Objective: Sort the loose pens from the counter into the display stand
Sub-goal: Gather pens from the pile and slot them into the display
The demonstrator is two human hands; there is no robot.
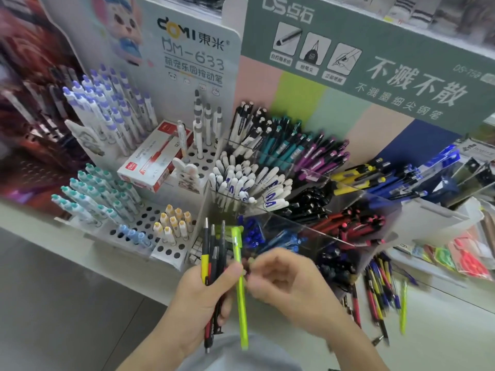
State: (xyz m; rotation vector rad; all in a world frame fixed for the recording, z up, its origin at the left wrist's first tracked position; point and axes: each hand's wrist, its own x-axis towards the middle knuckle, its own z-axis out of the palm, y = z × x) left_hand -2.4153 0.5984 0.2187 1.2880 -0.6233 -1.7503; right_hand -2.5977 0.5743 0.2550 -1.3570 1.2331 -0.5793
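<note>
Loose pens (380, 295): we see a scattered pile on the white counter (442, 330), just right of the display stand, mixed red, yellow, blue and black barrels, blurred.
Display stand (308, 226): clear acrylic, tiered compartments sorted by colour; white caps with blue print, black, red, blue, teal, purple, yellow.
Left hand (203, 295): fingers curled round a bunch of pens (214, 253), upright; black barrels, one yellow-and-black, one red-and-black.
Green pen (239, 277): lime, translucent cap, at the right edge of the bunch, held by our left thumb.
Right hand (284, 279): fingers curled toward the green pen at mid-barrel; motion blur, we cannot tell if it pinches anything.
Left sign (192, 49): reads "DOMI", "DM-633", Chinese text, cartoon mouse above.
Right sign (375, 62): green, reads "DS", "DS-758", large white Chinese characters, three icon panels.
Red-and-white box (152, 162): lies behind the perforated pen racks (150, 223); print too small to read.
</note>
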